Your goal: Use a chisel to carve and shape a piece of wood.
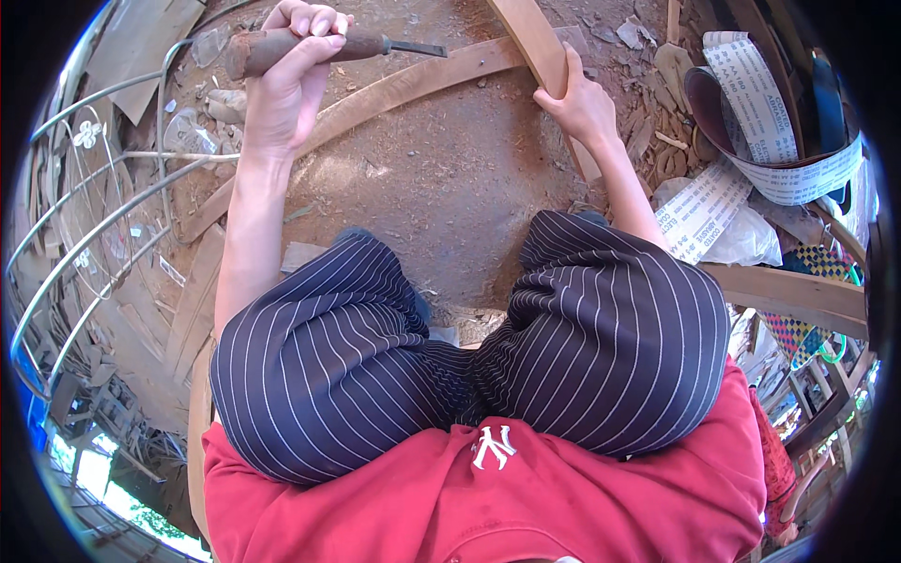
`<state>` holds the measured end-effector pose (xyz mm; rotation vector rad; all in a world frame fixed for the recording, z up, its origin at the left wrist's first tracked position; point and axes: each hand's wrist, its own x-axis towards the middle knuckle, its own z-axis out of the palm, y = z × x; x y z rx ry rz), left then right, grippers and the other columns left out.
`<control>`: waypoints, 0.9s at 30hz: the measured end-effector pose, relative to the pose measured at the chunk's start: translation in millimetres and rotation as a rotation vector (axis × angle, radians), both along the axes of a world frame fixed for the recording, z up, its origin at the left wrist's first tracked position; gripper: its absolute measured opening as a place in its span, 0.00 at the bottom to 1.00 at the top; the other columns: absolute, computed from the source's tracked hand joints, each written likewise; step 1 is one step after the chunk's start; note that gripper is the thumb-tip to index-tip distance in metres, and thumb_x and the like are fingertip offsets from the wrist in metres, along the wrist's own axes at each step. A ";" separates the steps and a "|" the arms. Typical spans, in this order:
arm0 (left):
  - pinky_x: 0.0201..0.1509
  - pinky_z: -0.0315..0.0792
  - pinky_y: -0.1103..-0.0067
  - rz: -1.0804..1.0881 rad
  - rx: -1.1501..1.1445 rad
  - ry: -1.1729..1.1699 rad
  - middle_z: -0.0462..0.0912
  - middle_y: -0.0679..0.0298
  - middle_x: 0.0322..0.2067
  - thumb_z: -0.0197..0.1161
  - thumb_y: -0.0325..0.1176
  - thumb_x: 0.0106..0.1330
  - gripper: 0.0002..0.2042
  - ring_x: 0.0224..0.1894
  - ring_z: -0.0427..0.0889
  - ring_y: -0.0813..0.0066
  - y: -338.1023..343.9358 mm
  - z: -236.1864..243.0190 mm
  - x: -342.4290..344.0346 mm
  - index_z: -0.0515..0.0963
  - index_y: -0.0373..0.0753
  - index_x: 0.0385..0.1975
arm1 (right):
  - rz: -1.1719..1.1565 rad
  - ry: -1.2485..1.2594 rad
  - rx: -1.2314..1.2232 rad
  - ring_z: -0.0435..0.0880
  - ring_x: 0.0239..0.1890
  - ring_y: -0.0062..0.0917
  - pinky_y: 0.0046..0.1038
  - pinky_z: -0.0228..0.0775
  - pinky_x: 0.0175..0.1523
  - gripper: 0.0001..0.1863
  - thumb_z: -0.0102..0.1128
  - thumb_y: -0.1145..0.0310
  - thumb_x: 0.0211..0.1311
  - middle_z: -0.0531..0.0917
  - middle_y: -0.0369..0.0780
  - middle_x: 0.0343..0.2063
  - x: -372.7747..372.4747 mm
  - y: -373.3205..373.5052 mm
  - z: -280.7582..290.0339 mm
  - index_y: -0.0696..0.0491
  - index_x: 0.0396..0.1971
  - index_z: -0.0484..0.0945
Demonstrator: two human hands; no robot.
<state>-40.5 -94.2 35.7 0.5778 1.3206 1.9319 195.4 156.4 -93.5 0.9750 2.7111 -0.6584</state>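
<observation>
My left hand (pixel 298 70), raised at the upper left, is wrapped round a chisel (pixel 361 45) with a brown wooden handle. Its narrow dark blade points right. A thicker round wooden end (pixel 251 56) sticks out on the left of that fist; I cannot tell whether it belongs to the handle. At the upper right, my right hand (pixel 580 98) grips the edge of a flat wooden bar (pixel 533 42), which slants down from the top edge. A long curved wooden strip (pixel 422 75) runs across the ground and meets the bar, with a small dark mark near the crossing.
Metal wire framework (pixel 80 263) stands at the left. Rolled abrasive paper (pixel 751 84) and clear plastic bags (pixel 741 239) lie on the right. Wood chips (pixel 648 122) litter the dirt floor (pixel 413 159). Another wooden beam (pixel 798 296) reaches out beside my right knee.
</observation>
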 end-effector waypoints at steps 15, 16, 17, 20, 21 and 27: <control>0.68 0.59 0.67 0.073 0.020 -0.094 0.69 0.67 0.31 0.57 0.12 0.54 0.15 0.41 0.70 0.73 4.4 -21.1 15.2 0.67 0.42 0.35 | -0.033 0.001 -0.010 0.87 0.40 0.47 0.45 0.80 0.45 0.52 0.62 0.41 0.50 0.86 0.54 0.36 -4.1 -2.5 -7.0 0.50 0.72 0.54; 0.68 0.60 0.67 0.083 0.027 -0.103 0.70 0.67 0.32 0.57 0.12 0.54 0.15 0.41 0.71 0.72 3.6 -23.6 15.0 0.68 0.42 0.35 | -0.029 0.017 -0.004 0.87 0.40 0.48 0.45 0.80 0.46 0.51 0.62 0.41 0.50 0.86 0.54 0.37 -4.1 -2.7 -7.5 0.50 0.72 0.54; 0.68 0.60 0.67 0.092 0.035 -0.112 0.70 0.67 0.32 0.56 0.12 0.54 0.15 0.41 0.71 0.71 2.8 -26.1 14.6 0.69 0.41 0.34 | -0.031 0.014 -0.004 0.87 0.40 0.48 0.45 0.80 0.46 0.51 0.62 0.41 0.50 0.86 0.54 0.37 -3.5 -2.7 -7.5 0.50 0.72 0.54; 0.67 0.60 0.67 0.101 0.064 -0.125 0.70 0.66 0.32 0.56 0.12 0.54 0.14 0.41 0.71 0.71 1.2 -32.4 13.1 0.70 0.41 0.33 | -0.027 0.016 0.007 0.87 0.40 0.48 0.45 0.80 0.46 0.51 0.62 0.41 0.50 0.86 0.54 0.37 -3.0 -3.1 -7.8 0.50 0.71 0.55; 0.67 0.60 0.67 0.100 0.064 -0.127 0.70 0.66 0.32 0.56 0.12 0.54 0.14 0.41 0.71 0.71 0.3 -34.0 12.1 0.70 0.41 0.33 | -0.026 0.023 0.005 0.87 0.40 0.49 0.46 0.79 0.46 0.50 0.61 0.41 0.51 0.86 0.55 0.37 -2.8 -3.5 -8.3 0.48 0.72 0.53; 0.75 0.52 0.62 0.120 0.004 -0.119 0.68 0.67 0.31 0.57 0.14 0.54 0.12 0.40 0.70 0.73 2.4 -31.9 14.6 0.69 0.43 0.28 | -0.031 0.022 -0.003 0.86 0.39 0.50 0.46 0.79 0.46 0.50 0.61 0.42 0.52 0.86 0.55 0.36 -1.9 -3.0 -8.2 0.46 0.72 0.52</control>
